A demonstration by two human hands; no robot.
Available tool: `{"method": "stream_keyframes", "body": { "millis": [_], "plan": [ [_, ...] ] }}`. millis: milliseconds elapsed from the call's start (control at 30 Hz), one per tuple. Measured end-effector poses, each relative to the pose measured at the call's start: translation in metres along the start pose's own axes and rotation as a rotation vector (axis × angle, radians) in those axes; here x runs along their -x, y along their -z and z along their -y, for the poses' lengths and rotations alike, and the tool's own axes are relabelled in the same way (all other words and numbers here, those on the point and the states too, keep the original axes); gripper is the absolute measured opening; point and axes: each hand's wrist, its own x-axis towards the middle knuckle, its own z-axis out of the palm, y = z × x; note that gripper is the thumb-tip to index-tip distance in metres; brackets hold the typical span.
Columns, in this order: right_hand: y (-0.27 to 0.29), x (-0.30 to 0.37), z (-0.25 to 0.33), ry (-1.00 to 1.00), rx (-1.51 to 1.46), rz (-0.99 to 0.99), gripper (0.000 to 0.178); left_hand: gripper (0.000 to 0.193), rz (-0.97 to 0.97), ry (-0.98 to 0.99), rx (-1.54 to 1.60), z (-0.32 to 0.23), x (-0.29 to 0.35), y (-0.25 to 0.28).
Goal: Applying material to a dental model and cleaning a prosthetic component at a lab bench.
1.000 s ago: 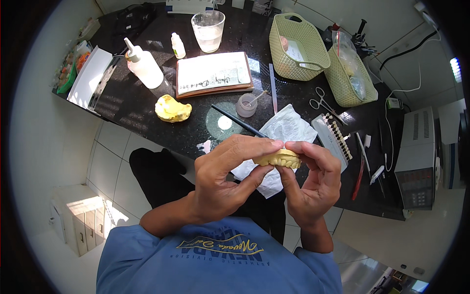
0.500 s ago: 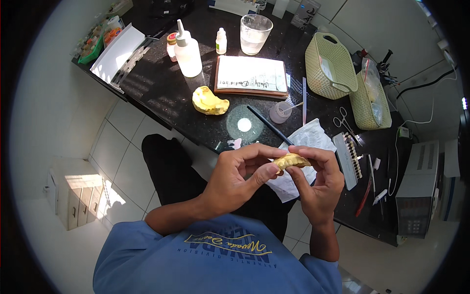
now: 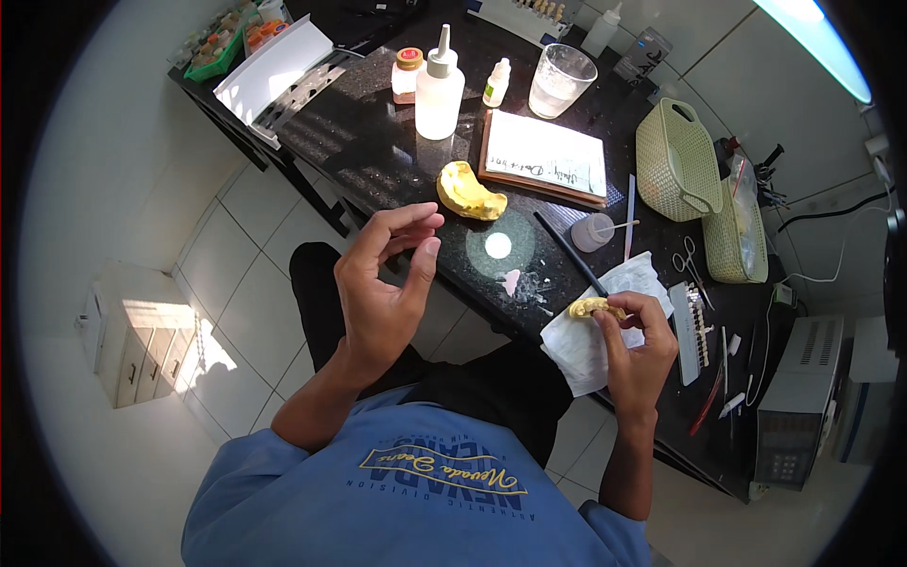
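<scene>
Head view: the right hand pinches a small pale-yellow dental cast with a row of moulded teeth between thumb and fingers, gripping it at its right end. The cast is in front of the person, seen over a crumpled white paper towel at the near edge of a black speckled stone countertop; whether it touches the towel cannot be told. The left hand holds nothing, its fingers loosely curled and the thumb apart from them, nearest to a larger, deep-yellow, horseshoe-shaped cast lying on the counter.

The likeliest mishap is a drop: one hand alone bears the small cast by its end, so a loose pinch or a twist could let it tip out, and a hard landing could chip the teeth. The towel overhangs the counter's edge, so a sleeve or knee catching it could drag it down, along with the slim black rod whose lower end lies over it. A low sweep of the left hand could knock the deep-yellow cast or smear the pale pink patch on the stone. Farther right, a small clear jar of cloudy liquid has a thin white stick jutting out over its rim; a brush against that stick could upset the jar and wet the towel.
</scene>
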Motion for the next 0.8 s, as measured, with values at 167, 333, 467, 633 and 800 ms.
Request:
{"method": "stream_keyframes", "body": {
  "millis": [167, 333, 467, 633, 800],
  "plan": [
    [0.001, 0.004, 0.002, 0.025, 0.239, 0.024, 0.017, 0.023, -0.099, -0.019, -0.052, 0.014, -0.008, 0.024],
    [0.005, 0.01, 0.014, 0.08, 0.314, -0.046, 0.019, 0.021, -0.133, -0.007, -0.07, 0.025, -0.007, 0.043],
    [0.014, 0.009, 0.024, 0.15, 0.273, -0.103, 0.016, 0.02, -0.217, 0.009, -0.076, 0.042, -0.009, 0.061],
    [-0.008, -0.001, 0.051, 0.222, 0.121, 0.021, 0.016, 0.018, -0.292, -0.027, -0.141, 0.065, -0.033, 0.083],
    [-0.059, -0.026, 0.086, 0.492, 0.135, 0.068, 0.018, 0.021, -0.379, -0.208, -0.12, 0.081, -0.091, 0.103]
  ]
}}
